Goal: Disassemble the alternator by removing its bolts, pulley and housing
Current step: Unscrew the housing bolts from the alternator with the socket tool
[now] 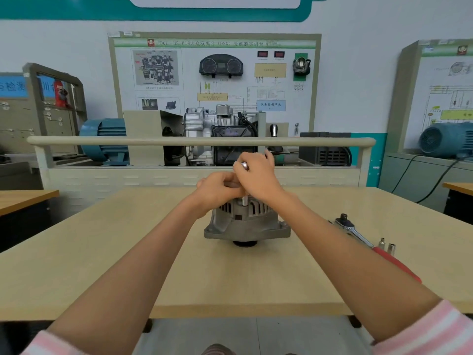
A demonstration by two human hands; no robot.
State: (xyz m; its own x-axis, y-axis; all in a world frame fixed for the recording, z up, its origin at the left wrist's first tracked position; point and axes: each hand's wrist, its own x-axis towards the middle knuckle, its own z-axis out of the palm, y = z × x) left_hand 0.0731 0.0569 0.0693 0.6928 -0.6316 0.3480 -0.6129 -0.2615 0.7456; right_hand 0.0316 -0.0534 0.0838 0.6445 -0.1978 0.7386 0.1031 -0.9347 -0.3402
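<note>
Alternator (247,220) sits pulley-down on the surface (102,252). Your right hand (258,175) curls its fingers round a metal driver shaft (245,201) standing on the alternator's top; your left hand (217,189) pinches it lower. A ratchet (358,234) lies right of the alternator.

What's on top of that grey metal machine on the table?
Both hands, left hand and right hand, hold a shiny metal tool standing upright on the alternator. They cover whatever bolt it meets.
</note>
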